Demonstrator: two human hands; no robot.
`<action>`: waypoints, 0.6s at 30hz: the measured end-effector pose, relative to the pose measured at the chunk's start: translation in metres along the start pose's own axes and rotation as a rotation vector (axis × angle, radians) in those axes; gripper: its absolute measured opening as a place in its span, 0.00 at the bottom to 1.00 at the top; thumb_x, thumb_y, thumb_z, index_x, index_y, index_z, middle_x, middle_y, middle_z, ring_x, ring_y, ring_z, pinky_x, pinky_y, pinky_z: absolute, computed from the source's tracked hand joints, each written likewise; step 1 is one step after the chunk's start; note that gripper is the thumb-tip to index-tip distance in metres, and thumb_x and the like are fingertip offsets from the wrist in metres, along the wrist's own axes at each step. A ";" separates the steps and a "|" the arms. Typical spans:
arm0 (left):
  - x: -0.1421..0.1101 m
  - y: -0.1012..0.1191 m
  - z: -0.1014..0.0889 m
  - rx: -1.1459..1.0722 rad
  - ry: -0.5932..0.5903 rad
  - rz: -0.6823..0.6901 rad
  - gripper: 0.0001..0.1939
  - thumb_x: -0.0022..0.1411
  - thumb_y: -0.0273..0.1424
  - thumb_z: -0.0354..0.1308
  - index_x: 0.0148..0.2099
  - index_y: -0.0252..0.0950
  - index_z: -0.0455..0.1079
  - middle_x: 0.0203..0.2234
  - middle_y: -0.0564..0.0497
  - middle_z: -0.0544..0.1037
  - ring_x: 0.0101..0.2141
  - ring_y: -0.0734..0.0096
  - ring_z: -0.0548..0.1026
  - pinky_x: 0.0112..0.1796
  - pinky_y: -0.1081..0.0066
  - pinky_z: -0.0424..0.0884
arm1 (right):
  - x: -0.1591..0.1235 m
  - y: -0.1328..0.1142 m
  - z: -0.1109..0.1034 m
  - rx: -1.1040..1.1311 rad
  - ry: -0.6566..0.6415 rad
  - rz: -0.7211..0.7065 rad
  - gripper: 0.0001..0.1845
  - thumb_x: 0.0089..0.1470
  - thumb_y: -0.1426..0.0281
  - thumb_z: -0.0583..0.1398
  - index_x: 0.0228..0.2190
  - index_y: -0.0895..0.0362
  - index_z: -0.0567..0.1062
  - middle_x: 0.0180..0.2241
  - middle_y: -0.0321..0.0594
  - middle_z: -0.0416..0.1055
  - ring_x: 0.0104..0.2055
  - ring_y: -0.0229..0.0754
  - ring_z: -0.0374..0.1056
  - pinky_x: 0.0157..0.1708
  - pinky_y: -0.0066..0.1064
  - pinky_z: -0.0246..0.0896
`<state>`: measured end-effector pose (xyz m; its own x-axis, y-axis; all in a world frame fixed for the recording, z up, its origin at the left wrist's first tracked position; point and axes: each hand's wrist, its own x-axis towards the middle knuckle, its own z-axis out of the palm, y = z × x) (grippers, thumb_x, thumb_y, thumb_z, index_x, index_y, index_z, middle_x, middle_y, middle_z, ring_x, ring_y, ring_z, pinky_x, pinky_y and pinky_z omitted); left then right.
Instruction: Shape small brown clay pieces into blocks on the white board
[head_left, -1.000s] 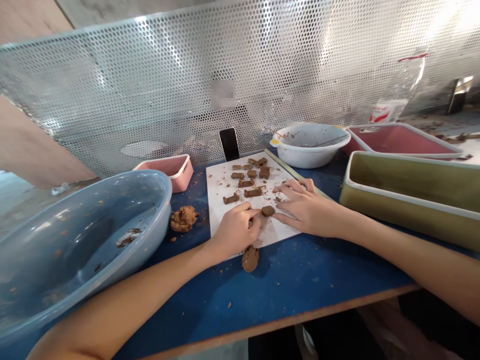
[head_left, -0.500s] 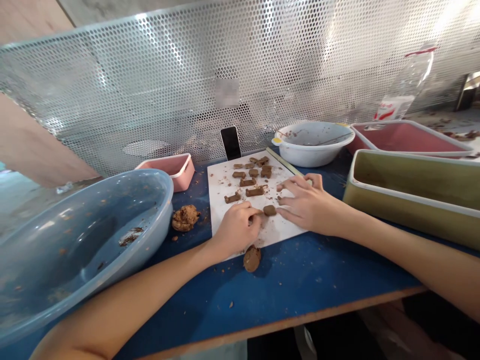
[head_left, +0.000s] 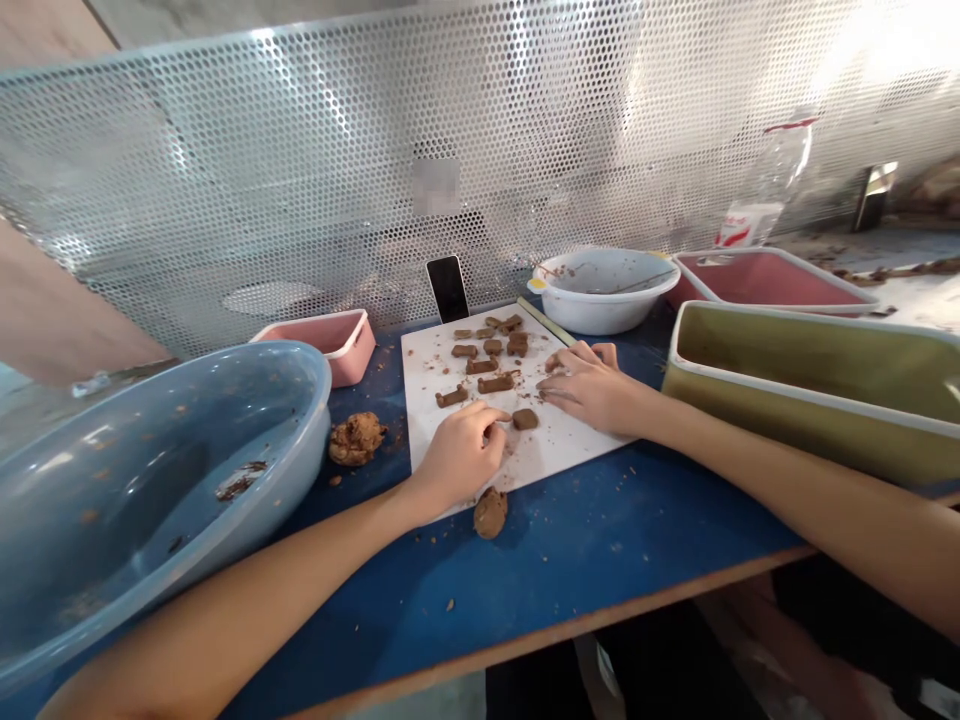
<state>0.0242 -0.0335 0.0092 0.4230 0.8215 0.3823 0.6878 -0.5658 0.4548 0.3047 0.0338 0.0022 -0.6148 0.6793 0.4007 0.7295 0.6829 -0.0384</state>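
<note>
A small, flat-sided lump of brown clay [head_left: 526,419] lies on a white sheet [head_left: 559,452] between my two hands. My left hand [head_left: 463,448] rests on the sheet to its left, the index finger stretched so that its tip reaches the lump's left edge; the other fingers are curled and partly hidden. On the right, my right hand [head_left: 589,388] lies with fingers apart on the sheet, holding nothing and clear of the lump. Several shaped clay pieces [head_left: 495,383] sit beyond the hands. A rounded clay lump [head_left: 491,513] lies at the sheet's near edge.
A rough clay mass [head_left: 357,439] sits beside the large blue basin [head_left: 319,385]. A pink box [head_left: 356,352], a phone [head_left: 448,288] and a white basin [head_left: 600,312] stand behind. A thin strip [head_left: 545,322] borders the sheet. At right are green [head_left: 787,410] and pink [head_left: 780,280] containers.
My right hand has drawn back from the small clay lump, leaving a gap. My left index finger stays at the lump's left edge. The whole view has shifted slightly.
</note>
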 end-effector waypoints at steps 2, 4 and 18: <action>0.000 0.000 0.000 0.001 0.005 0.006 0.17 0.70 0.20 0.54 0.50 0.35 0.83 0.43 0.45 0.85 0.42 0.58 0.83 0.48 0.60 0.79 | 0.001 0.002 0.004 0.022 0.019 0.000 0.18 0.76 0.60 0.57 0.43 0.48 0.87 0.53 0.48 0.76 0.59 0.59 0.63 0.57 0.55 0.50; 0.001 0.000 0.000 -0.003 0.012 0.013 0.16 0.70 0.20 0.54 0.49 0.36 0.83 0.43 0.45 0.85 0.42 0.59 0.83 0.48 0.60 0.79 | 0.002 0.002 0.005 0.042 0.035 -0.010 0.17 0.75 0.60 0.58 0.42 0.47 0.87 0.53 0.47 0.77 0.60 0.59 0.63 0.57 0.54 0.50; 0.001 -0.004 0.005 -0.016 0.040 0.071 0.15 0.70 0.19 0.56 0.47 0.36 0.83 0.41 0.47 0.84 0.36 0.62 0.81 0.44 0.61 0.78 | 0.006 -0.005 -0.001 0.187 0.134 0.007 0.06 0.69 0.61 0.66 0.40 0.50 0.79 0.45 0.40 0.80 0.53 0.55 0.72 0.57 0.52 0.52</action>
<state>0.0245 -0.0304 0.0040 0.4464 0.7761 0.4454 0.6470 -0.6238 0.4385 0.2978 0.0342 0.0055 -0.5556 0.6511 0.5171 0.6578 0.7246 -0.2056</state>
